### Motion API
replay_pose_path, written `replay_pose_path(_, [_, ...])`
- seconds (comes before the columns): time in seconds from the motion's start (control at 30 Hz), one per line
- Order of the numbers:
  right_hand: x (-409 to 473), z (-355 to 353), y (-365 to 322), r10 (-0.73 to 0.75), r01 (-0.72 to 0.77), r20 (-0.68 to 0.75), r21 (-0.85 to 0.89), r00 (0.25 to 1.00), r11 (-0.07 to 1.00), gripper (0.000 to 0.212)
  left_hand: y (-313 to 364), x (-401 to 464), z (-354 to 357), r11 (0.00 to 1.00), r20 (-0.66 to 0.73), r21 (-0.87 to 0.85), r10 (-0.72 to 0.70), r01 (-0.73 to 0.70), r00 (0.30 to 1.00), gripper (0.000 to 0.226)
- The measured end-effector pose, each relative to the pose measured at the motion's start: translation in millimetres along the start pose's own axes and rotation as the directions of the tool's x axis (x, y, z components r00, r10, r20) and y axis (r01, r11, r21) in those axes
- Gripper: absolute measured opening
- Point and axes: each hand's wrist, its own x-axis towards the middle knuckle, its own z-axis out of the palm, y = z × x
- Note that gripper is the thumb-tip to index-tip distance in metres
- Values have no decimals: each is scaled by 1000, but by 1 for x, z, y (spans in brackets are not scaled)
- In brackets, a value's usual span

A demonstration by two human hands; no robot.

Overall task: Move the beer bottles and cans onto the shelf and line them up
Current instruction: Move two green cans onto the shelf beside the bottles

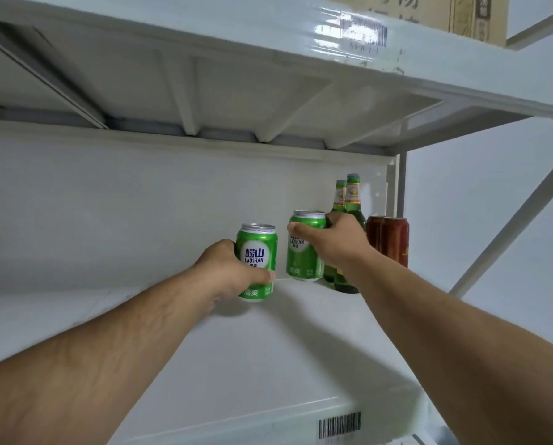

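Nearest the camera runs the shelf's front edge with a barcode label; both bare forearms reach over it toward the far right; the left hand grips a green can from its left side, thumb curled across the can's lower front, fingers hidden behind it; the right hand holds a second green can from the right, fingers curled round its upper part, the can tilted slightly; just right of it stand two green bottles, upright, close together; right again, two red cans at the shelf's far right end; a cardboard box sits on the shelf above.
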Motion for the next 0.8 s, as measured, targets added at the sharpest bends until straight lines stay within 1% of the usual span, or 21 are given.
replay_pose_path(0.07, [11,1,7,-2,3,11,-15,1000,1000,33,3,6,8,1000,-18,-8,-22,22,1000,45])
replay_pose_path(0.17, [29,3,18,-5,5,19,-15,1000,1000,41,6,18,18,998,-53,-23,-52,51,997,50])
replay_pose_path(0.33, [57,9,38,70,-67,51,-51,996,996,49,5,39,31,997,-108,-33,-73,70,991,50])
replay_pose_path(0.5, [83,17,56,124,-115,79,-115,989,987,53,-1,50,40,997,-114,-22,-81,79,990,46])
replay_pose_path(0.7, [102,29,71,182,-152,113,-228,977,962,59,-17,52,48,994,-99,-74,-91,84,991,47])
replay_pose_path(0.8, [108,33,77,205,-174,123,-225,971,959,62,-19,52,49,995,-91,-75,-76,70,993,47])
